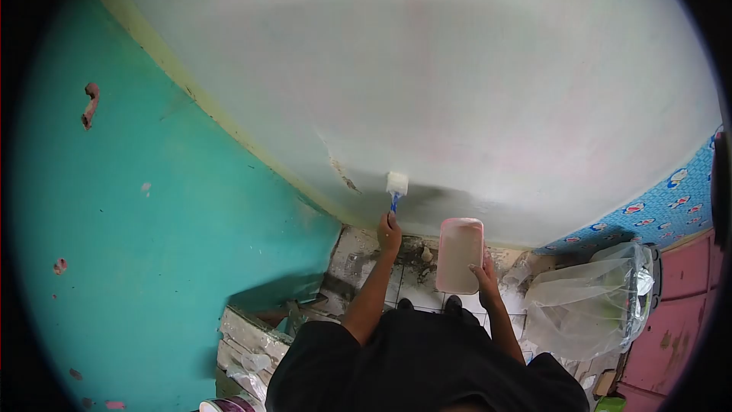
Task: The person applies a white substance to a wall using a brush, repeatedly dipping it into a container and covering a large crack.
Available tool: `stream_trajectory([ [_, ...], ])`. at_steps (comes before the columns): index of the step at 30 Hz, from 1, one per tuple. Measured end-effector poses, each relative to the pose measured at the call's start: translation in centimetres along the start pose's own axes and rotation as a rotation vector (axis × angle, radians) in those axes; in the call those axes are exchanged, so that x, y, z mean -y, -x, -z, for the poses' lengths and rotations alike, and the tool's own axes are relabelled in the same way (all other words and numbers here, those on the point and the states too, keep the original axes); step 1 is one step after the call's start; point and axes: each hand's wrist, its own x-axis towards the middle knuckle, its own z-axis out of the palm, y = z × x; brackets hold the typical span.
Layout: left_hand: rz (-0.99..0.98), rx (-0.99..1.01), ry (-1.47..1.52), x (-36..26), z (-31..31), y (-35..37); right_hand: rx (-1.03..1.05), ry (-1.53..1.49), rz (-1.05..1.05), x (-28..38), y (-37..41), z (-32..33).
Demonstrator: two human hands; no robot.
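My left hand (390, 234) is closed round the blue handle of a paintbrush (396, 183). The brush points up and away from me, its bristles coated white, at or very near the lower part of the white wall (427, 91); contact is hard to make out. In my right hand (486, 278) is a pink-rimmed rectangular tub (460, 255) with whitish paint in it. My thumb lies over the tub's right rim, and the fingers beneath are hidden. Left of the brush, a scraped, chipped patch (345, 175) marks the wall.
A turquoise wall (168, 221) with chips stands at left. A worn wooden piece (248, 343) and a paint bucket (229, 404) are at lower left. Clear plastic sheeting (579, 305) covers something at right, near pink cabinet doors (682, 271). Dirty tiles (415, 290) lie underfoot.
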Motion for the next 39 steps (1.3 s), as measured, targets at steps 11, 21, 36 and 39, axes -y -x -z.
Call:
stream_trajectory([
  [11,0.235,0.102,0.154,-9.8,7.9,-8.1,-0.002,0.005,0.099,0.7,-0.1,0.2],
  [21,-0.081,-0.174,0.612,-35.5,21.2,-14.2,0.068,0.056,0.103,0.7,-0.4,-1.6],
  [36,0.112,0.041,0.114,6.6,1.2,-3.5,0.016,0.074,-0.015,-1.8,-0.1,-0.4],
  [39,0.187,0.047,-0.012,13.4,-2.2,0.4,0.019,0.076,-0.054,-1.2,-1.0,-0.9],
])
